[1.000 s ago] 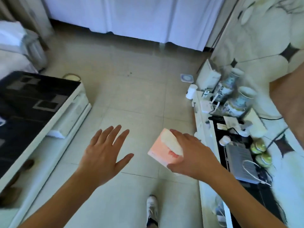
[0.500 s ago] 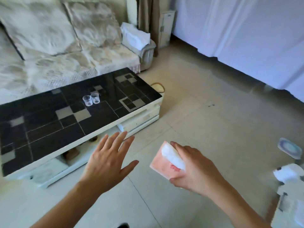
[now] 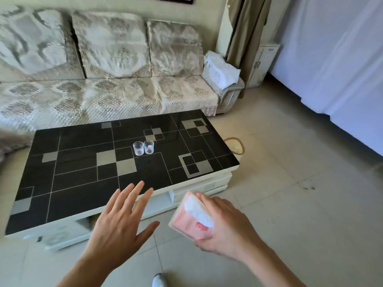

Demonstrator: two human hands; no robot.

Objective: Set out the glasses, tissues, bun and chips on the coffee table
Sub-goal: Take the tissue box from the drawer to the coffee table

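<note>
The turn is finished and the coffee table (image 3: 83,183) now lies square ahead, two glasses (image 3: 143,147) already standing mid-top. The right hand (image 3: 226,228) clutches the pink tissue pack (image 3: 187,221) just short of the edge; the left hand (image 3: 118,224) hangs spread, empty. Tissues land next, I'd say.

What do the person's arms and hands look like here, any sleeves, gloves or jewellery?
Both forearms are bare right to the bottom edge of the picture, so no sleeve shows. The left hand and the right hand wear no gloves. No ring, watch or bracelet can be seen on the fingers or wrists in view. No markings or cables show on either arm.
</note>
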